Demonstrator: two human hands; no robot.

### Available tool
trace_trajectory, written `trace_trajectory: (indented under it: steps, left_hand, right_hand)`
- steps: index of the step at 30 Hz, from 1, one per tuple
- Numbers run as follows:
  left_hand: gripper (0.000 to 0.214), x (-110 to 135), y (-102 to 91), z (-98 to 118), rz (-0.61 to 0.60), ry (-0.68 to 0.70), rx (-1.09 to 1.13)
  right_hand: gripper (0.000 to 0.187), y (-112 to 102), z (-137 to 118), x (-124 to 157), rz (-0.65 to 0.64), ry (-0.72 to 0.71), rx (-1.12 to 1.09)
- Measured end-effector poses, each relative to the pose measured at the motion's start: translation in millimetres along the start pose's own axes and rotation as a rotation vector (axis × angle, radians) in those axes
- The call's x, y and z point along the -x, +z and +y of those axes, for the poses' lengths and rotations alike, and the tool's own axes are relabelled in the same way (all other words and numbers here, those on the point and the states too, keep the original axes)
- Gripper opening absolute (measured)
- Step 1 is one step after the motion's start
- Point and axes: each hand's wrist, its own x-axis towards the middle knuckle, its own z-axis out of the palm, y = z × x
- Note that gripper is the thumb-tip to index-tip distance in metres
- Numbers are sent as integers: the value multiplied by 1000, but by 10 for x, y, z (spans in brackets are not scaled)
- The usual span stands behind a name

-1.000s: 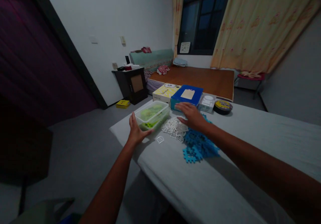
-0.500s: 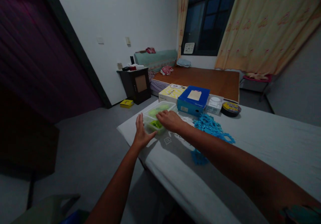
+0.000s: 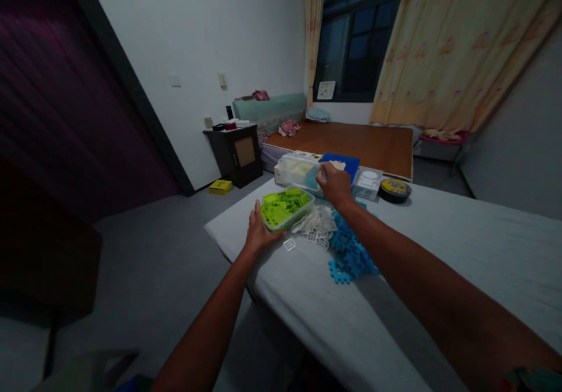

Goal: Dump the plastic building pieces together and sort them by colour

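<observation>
A clear plastic container full of bright green interlocking pieces stands on the cloth-covered table. My left hand grips its near left corner, thumb along the front side and fingers up the left side. Raised behind the container, a translucent plastic lid is tilted up, its right end pinched in my right hand. White lattice-like pieces lie heaped just right of the container, with one loose white piece nearer me. Beside them is a pile of blue interlocking pieces, partly under my right forearm.
Along the table's back stand a blue box, a yellow box partly behind the lid, a clear-and-white case and a round black tin. Beyond are a bed and a dark cabinet. A yellow box lies on the floor.
My right hand has lifted the lid off the container and moved back and right with it, uncovering the green pieces. My left hand stays at the container's corner.
</observation>
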Motion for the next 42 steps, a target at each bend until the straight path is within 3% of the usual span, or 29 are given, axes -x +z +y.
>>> trace_trajectory:
  steps: [4,9,12,17,23,27,30,35,39,42]
  left_hand:
    - [136,-81,-49,-78,-44,56,26]
    - [138,-165,-139,-82,-193,104,112]
    - [130,-157,-112,41,-133,104,72]
    - [104,-170,-217,194,2,264,-1]
    - [88,-154,-375,-1,29,203,1]
    - [97,-109,-254,-100,68,169,6]
    - [95,-115,-189,-60,121,191,-33]
    - [96,-202,-323,125,173,386,-197]
    - [98,-284,-466,274,126,556,-403]
    - [96,-318,-476,367,53,669,-506]
  right_hand:
    - [22,69,261,20,35,101,-105]
    - [18,195,354,86,50,160,-174]
    - [17,194,350,113,31,147,-185]
    - [20,149,411,155,13,118,-165]
    - [28,159,581,262,0,336,-168]
    - [38,205,587,338,-13,312,-264]
    - [28,208,580,374,-45,231,-325]
    - [38,22,732,458,117,197,-493]
    - [54,-236,970,603,197,345,-858]
    - [57,-395,1148,759,278,436,-987]
